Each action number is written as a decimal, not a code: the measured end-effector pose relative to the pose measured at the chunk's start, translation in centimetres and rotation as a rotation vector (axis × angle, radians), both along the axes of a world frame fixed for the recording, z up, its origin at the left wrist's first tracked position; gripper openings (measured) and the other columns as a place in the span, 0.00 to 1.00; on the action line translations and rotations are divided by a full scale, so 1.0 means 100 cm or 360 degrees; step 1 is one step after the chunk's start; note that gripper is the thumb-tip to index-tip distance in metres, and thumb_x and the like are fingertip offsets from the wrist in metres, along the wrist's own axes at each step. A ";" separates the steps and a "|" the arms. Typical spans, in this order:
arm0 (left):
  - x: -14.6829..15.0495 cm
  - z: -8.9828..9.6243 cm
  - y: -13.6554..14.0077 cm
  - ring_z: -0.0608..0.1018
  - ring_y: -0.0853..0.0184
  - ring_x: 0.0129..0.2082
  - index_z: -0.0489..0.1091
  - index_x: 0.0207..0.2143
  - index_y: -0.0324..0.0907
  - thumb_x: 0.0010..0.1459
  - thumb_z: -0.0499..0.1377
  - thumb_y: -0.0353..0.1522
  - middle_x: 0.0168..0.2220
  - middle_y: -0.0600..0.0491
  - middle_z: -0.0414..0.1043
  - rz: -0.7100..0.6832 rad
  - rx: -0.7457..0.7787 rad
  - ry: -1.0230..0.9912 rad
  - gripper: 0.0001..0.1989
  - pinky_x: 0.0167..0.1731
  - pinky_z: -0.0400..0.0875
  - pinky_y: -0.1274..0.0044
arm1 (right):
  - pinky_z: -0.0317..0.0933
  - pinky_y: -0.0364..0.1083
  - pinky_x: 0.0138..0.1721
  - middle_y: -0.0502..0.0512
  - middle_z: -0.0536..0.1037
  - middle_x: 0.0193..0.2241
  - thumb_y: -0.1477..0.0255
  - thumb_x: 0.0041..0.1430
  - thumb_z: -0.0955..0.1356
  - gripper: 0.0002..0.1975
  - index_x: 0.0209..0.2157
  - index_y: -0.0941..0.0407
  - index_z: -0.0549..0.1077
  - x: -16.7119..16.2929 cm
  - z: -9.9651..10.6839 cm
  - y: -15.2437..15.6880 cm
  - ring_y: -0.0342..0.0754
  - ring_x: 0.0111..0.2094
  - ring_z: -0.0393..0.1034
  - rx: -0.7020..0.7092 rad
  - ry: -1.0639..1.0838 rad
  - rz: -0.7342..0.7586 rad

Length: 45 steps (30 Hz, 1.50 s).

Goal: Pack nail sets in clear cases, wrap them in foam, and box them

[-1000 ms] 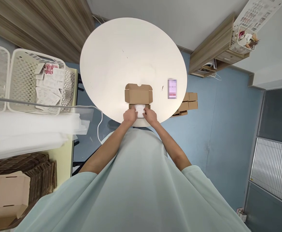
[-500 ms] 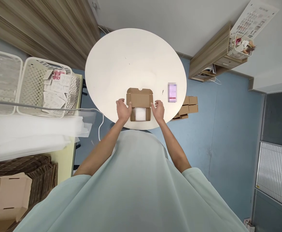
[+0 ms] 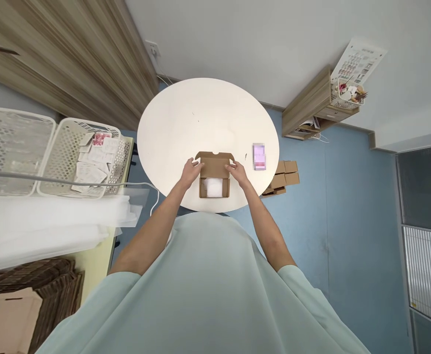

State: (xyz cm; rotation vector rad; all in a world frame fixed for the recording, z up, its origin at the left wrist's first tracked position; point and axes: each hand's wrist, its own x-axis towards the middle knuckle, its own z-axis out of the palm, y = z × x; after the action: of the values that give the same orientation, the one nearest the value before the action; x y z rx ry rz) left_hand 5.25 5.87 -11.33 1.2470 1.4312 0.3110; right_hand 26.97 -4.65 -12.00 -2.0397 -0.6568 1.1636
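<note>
A small brown cardboard box [image 3: 202,191] sits near the front edge of the round white table [image 3: 204,108], its lid [image 3: 214,167] raised on the far side. Inside lies a white wrapped bundle [image 3: 214,187]; what it wraps is hidden. At the lid's left edge, my left hand [image 3: 191,172] pinches the side flap between thumb and fingers. My right hand [image 3: 237,173] grips the opposite edge of the lid in the same way.
A phone-like pink rectangle [image 3: 259,157], blurred, lies on the table's right. Small cartons [image 3: 287,172] are stacked beyond the table. At left stand white baskets [image 3: 53,162], one with paper slips, white sheeting [image 3: 53,221] and flattened cartons [image 3: 58,290]. A cable [image 3: 90,182] crosses there.
My hands have closed in on the lid's side flaps from beside the box, and the lid's flaps are now bent inward. The whole view has shifted, with the table lower in it.
</note>
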 end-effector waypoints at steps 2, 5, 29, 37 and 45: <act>0.001 0.009 0.003 0.78 0.51 0.65 0.56 0.77 0.40 0.63 0.65 0.34 0.67 0.37 0.74 0.0029 -0.0055 -0.0137 0.43 0.63 0.75 0.62 | 0.73 0.53 0.61 0.66 0.80 0.63 0.62 0.66 0.73 0.31 0.67 0.57 0.69 0.002 0.007 0.002 0.55 0.62 0.78 0.0092 0.0007 0.0013; 0.001 0.021 0.003 0.76 0.52 0.68 0.55 0.77 0.39 0.63 0.65 0.32 0.69 0.37 0.71 0.0002 0.0022 -0.0220 0.43 0.66 0.72 0.63 | 0.73 0.51 0.62 0.66 0.78 0.64 0.64 0.67 0.72 0.30 0.67 0.57 0.69 0.003 0.018 0.003 0.54 0.62 0.78 0.0205 -0.0100 0.0041; -0.058 -0.038 -0.097 0.66 0.50 0.75 0.56 0.78 0.41 0.65 0.58 0.29 0.76 0.42 0.61 -0.0597 0.0695 0.0292 0.40 0.74 0.62 0.56 | 0.59 0.62 0.75 0.65 0.67 0.74 0.69 0.73 0.64 0.36 0.78 0.57 0.55 -0.048 -0.011 -0.112 0.60 0.75 0.60 0.0089 -0.0675 0.0494; -0.058 -0.025 -0.099 0.84 0.47 0.54 0.70 0.70 0.46 0.70 0.55 0.33 0.58 0.45 0.82 -0.0728 0.0532 0.0533 0.28 0.54 0.79 0.61 | 0.69 0.58 0.64 0.65 0.78 0.63 0.72 0.75 0.63 0.28 0.73 0.57 0.64 -0.052 -0.010 -0.114 0.60 0.65 0.72 -0.0052 -0.0727 0.0597; -0.061 -0.032 -0.104 0.85 0.49 0.52 0.76 0.65 0.44 0.69 0.56 0.33 0.54 0.44 0.84 -0.0787 0.0336 0.0575 0.24 0.52 0.77 0.65 | 0.72 0.55 0.57 0.60 0.83 0.58 0.72 0.76 0.62 0.20 0.65 0.53 0.72 -0.056 -0.010 -0.113 0.60 0.57 0.79 -0.0237 -0.0675 0.0662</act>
State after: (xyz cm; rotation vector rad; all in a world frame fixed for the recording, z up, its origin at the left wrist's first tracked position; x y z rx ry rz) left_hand -0.81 -4.55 -14.58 1.8504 1.3516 -0.1114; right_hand 21.40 -15.94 -12.99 -2.3756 -1.2836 1.0257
